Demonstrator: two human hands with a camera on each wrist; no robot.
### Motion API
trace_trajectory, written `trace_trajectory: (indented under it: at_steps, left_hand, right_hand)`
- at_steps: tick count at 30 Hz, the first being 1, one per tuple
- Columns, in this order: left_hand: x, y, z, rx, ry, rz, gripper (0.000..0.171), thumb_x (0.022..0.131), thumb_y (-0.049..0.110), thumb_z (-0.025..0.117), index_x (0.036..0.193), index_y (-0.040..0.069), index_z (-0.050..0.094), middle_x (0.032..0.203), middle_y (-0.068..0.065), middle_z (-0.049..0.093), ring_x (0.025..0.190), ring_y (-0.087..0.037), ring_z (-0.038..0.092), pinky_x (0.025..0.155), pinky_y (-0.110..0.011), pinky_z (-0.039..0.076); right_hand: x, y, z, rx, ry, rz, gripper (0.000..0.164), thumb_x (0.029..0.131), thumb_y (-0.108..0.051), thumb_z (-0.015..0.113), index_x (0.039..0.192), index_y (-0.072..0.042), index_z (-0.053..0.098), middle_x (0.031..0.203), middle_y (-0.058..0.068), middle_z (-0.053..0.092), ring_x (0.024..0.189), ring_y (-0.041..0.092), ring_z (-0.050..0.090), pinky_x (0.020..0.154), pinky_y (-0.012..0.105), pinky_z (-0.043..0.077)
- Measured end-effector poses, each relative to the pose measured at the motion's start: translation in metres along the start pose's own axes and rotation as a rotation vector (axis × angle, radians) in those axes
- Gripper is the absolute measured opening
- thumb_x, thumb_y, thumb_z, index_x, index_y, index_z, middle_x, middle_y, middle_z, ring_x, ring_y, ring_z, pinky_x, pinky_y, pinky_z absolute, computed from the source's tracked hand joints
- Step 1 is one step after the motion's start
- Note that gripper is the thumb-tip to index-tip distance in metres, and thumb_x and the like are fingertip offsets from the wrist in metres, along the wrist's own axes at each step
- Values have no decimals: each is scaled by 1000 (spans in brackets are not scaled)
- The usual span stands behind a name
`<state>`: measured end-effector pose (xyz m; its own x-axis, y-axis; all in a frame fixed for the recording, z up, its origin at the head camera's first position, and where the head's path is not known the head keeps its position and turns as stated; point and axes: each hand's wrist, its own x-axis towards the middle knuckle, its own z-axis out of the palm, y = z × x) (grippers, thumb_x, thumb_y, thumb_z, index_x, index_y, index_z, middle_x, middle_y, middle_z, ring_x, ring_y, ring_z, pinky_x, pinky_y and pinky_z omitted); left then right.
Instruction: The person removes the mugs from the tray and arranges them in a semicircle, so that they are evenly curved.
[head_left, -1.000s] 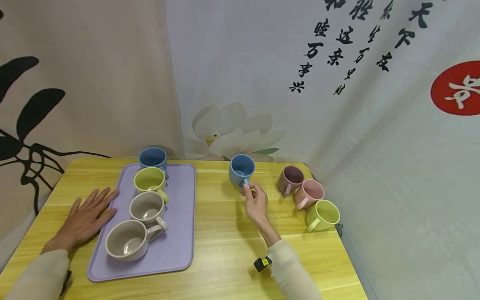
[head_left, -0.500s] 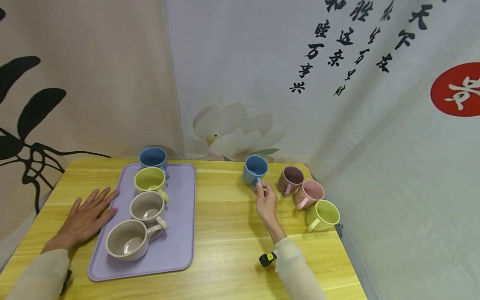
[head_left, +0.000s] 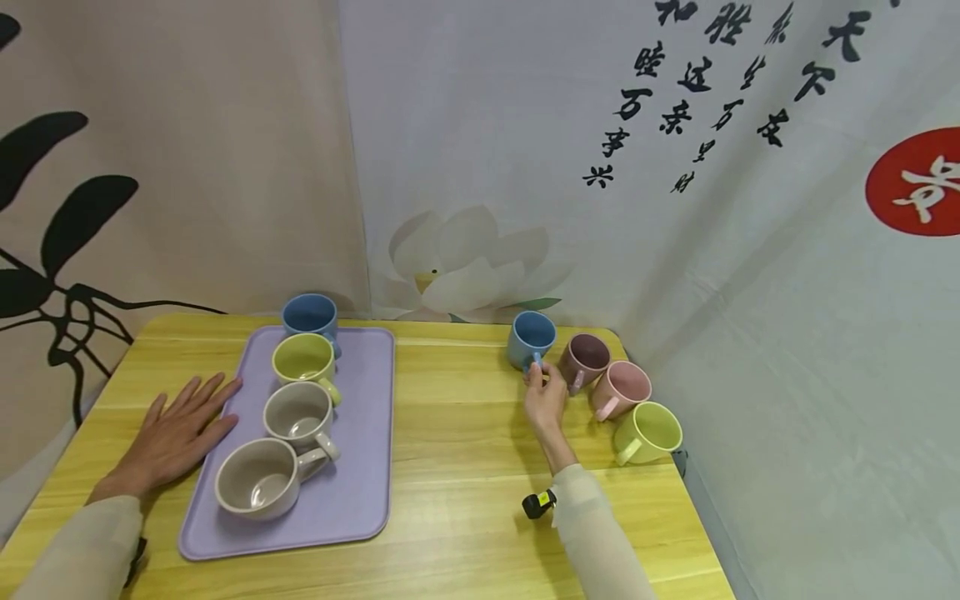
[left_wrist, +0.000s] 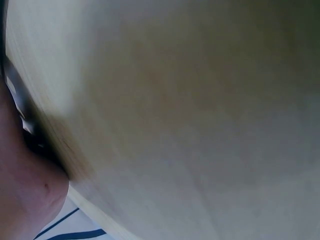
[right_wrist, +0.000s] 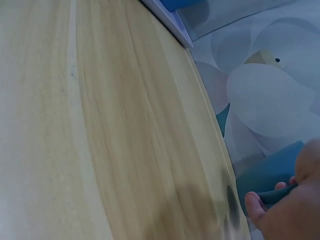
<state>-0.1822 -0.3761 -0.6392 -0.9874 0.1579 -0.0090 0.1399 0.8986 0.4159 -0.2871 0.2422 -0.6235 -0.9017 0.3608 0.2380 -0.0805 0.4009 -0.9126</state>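
Observation:
In the head view my right hand (head_left: 546, 400) pinches the handle of a blue mug (head_left: 531, 335) near the table's back edge. The right wrist view has the same blue mug (right_wrist: 270, 172) at its lower right, fingers around the handle. Just right of that mug stands a mauve mug (head_left: 587, 358), followed by a pink mug (head_left: 624, 385) and a yellow-green mug (head_left: 649, 429). My left hand (head_left: 174, 433) lies flat with fingers spread, its fingertips on the left rim of a lilac tray (head_left: 360, 483).
On the tray, a second blue mug (head_left: 310, 317), a yellow-green mug (head_left: 303, 360), a grey mug (head_left: 298, 412) and a wider grey cup (head_left: 258, 479) stand in a column. A printed curtain (head_left: 465, 150) hangs right behind the wooden table (head_left: 450, 500).
My right hand has moved the blue mug to the right, up beside the mauve mug. The left hand stays in place by the tray.

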Motion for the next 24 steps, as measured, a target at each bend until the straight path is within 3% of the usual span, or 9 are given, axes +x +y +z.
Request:
trace_trajectory:
  at_steps: [3, 5, 7, 13, 18, 21, 24]
  left_hand:
    - [0, 0, 0, -2, 1, 0, 72, 120, 54, 41, 183, 26, 18, 189, -25, 14, 175, -58, -2, 134, -79, -21]
    - [0, -1, 0, -3, 0, -1, 72, 120, 54, 41, 183, 26, 18, 189, -25, 14, 175, -57, -2, 134, -78, -22]
    - [0, 0, 0, -3, -4, -3, 72, 120, 54, 41, 183, 26, 18, 189, -25, 13, 175, -57, -2, 134, -78, -22]
    - [0, 1, 0, -9, -10, -7, 73, 120, 54, 41, 183, 26, 18, 189, -26, 14, 175, -58, -2, 134, -80, -21]
    - [0, 3, -2, -13, -14, -10, 73, 120, 55, 41, 183, 25, 18, 189, -27, 14, 175, -59, -2, 133, -80, -21]
    - [-1, 3, -2, -11, -20, -15, 73, 120, 55, 40, 183, 25, 17, 189, -27, 13, 175, -59, -3, 134, -80, -21]
    - [0, 2, -3, -8, -23, -18, 73, 120, 55, 39, 183, 25, 17, 189, -26, 13, 175, -59, -3, 134, -79, -21]
  right_hand:
    - [5, 7, 2, -37, 39, 12, 22, 113, -25, 68, 113, -5, 78, 98, 16, 86, 85, 21, 86, 69, 29, 64]
    - [12, 27, 5, -71, 63, 2, 20, 113, -27, 70, 111, -10, 78, 96, 8, 87, 80, 11, 83, 65, 21, 61]
    - [12, 26, 3, -91, 65, -5, 19, 113, -27, 69, 113, -10, 78, 97, 7, 87, 82, 10, 84, 70, 22, 62]
    - [16, 35, 7, -162, 107, 5, 19, 113, -27, 67, 112, -11, 78, 99, 10, 87, 88, 24, 86, 84, 38, 64]
    - [15, 31, 8, -138, 142, 5, 18, 112, -23, 68, 110, -7, 77, 97, 15, 85, 94, 38, 85, 99, 56, 61]
    - [15, 30, 8, -132, 158, 7, 18, 111, -21, 68, 110, -5, 77, 97, 18, 84, 97, 44, 83, 108, 60, 56]
    - [14, 30, 9, -137, 172, -4, 18, 111, -19, 68, 108, -4, 76, 97, 19, 83, 94, 43, 83, 106, 60, 58]
